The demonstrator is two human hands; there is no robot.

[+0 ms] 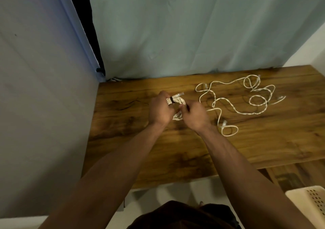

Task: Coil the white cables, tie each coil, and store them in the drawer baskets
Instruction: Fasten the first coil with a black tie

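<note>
A coiled white cable [177,100] is held just above the wooden table [133,140], with a black tie [172,99] wrapped round its top and a plug end sticking out to the upper right. My left hand [159,109] grips the coil's left side. My right hand [194,116] pinches the dark end of the tie at the coil's right side. Loose white cables [246,100] lie tangled on the table to the right, apart from both hands.
A pale curtain [193,31] hangs behind the table and a grey panel [40,96] stands along its left edge. A cream perforated basket [311,200] shows at the lower right, below the table's front edge.
</note>
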